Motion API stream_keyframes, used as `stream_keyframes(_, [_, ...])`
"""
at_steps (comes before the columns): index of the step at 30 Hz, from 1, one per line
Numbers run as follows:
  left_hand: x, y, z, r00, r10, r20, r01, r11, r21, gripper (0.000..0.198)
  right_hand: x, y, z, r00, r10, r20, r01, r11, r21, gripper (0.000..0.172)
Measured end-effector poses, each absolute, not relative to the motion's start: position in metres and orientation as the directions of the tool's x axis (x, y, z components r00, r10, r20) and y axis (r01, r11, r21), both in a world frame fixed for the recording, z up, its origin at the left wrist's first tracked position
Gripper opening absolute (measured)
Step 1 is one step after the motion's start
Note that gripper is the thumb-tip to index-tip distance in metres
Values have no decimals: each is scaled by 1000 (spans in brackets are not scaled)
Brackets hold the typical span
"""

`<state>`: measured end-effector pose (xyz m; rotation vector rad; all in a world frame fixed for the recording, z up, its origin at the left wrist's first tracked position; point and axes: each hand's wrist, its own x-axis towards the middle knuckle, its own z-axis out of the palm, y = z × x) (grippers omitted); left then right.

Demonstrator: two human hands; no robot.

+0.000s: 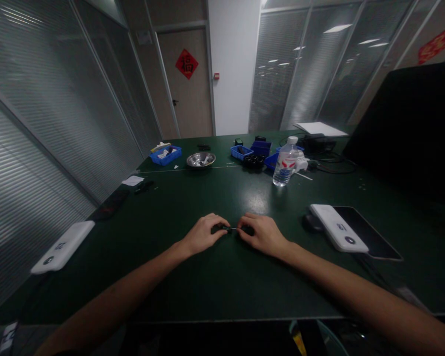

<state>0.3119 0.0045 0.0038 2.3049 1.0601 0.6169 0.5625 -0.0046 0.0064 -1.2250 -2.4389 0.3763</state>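
Observation:
Both hands rest on the dark green table [222, 282] near its middle, fingertips facing each other. My left hand [204, 233] is curled, pinching a small black part [219, 228]. My right hand [262, 234] is curled too, gripping another small black piece [247, 230]. A thin metal pin or shaft [233, 229] spans the short gap between the two black pieces. The pieces are too small and dark to name more exactly.
A water bottle [285, 164] stands behind my right hand. Blue bins [166, 155] [255, 150] and a metal bowl [200, 159] line the far side. White flat devices lie at left [64, 245] and right [338, 227], the right one beside a dark tablet [367, 231].

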Motion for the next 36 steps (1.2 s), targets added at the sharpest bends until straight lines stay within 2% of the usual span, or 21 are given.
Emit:
stream_keyframes(20, [311,5,6,615,766,186,527,-576,625,20,565,-6,5,-555,797,240,698,602,-387,12])
stream_keyframes(36, [311,3,1,670,653,355,412,-723,554,24,564,-7,8,-589,734,338,658,678,-328,8])
